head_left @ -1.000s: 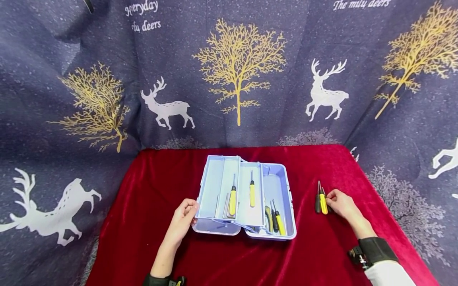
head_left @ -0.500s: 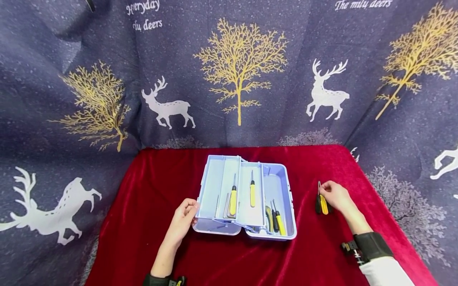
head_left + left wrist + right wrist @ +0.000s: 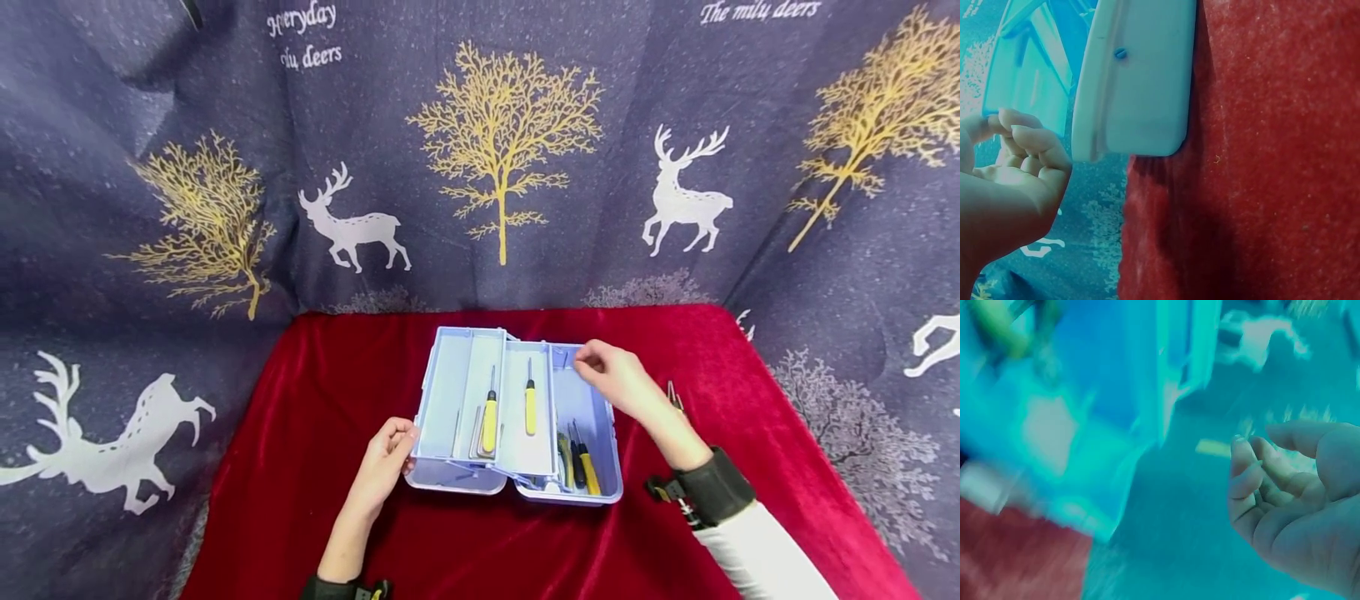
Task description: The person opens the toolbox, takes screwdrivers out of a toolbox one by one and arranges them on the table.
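So your left hand (image 3: 386,457) has its fingers curled and pinching the left edge of the opened-out toolbox (image 3: 617,479), which sits on the red cloth of the tabletop (image 3: 322,358). Your right hand (image 3: 611,371) is up over the far right part of the box, fingers bent in with just a narrow gap to the thumb; honestly can't tell if there's anything small in there. You've got one yellow screwdriver (image 3: 530,408) in the middle tray, another screwdriver (image 3: 489,423) in the left one, and a yellow-handled tool (image 3: 588,473) beside a black-handled tool (image 3: 577,468) in the deep bottom.
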Demonstrator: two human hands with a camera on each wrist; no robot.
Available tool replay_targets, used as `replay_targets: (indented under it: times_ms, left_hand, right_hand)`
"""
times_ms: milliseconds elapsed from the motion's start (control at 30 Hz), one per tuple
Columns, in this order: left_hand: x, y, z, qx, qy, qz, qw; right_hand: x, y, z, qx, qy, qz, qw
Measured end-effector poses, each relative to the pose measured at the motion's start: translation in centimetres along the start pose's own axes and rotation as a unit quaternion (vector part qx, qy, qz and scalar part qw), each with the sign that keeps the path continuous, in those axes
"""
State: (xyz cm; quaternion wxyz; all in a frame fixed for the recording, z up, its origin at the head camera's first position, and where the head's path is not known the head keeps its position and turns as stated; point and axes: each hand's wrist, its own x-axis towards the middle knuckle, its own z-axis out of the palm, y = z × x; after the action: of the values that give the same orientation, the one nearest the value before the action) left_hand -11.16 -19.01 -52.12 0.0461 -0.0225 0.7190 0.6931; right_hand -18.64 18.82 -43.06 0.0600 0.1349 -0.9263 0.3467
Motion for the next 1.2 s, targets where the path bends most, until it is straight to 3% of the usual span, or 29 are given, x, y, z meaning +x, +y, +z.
replay_targets:
  times_ms: [167,300,500,633,967,1200]
  left_hand:
    - [-0.1,-0.1,0.0,0.003,0.004,0.001,1.0]
    - [-0.1,0.0,0.0,0.005,0.009,0.0,0.9999]
    - [-0.2,-0.2,0.0,0.004,0.006,-0.003,1.0]
    - [-0.2,-0.1,0.0,0.005,0.006,0.001,1.0]
    - [-0.3,0.1,0.0,0.009,0.01,-0.005,0.9999]
    - [-0.3,0.1,0.0,0.006,0.006,-0.003,1.0]
  right_hand:
    - [1.0,-4.9,2.6,-0.004,-0.038,-0.078,0.9962]
    - [1.4,-8.1,5.1,-0.013,-0.095,-0.105,0.9898]
    - [0.7,-11.2,7.9,-0.125,-0.162,-0.167,0.9644]
    - [0.3,-12.1,8.7,-0.174,-0.172,-0.171,0.9544]
    - [0.0,-12.0,9.1,-0.182,-0.168,-0.15,0.9571]
    - [0.3,-11.7,9.5,-0.178,-0.188,-0.135,0.9565]
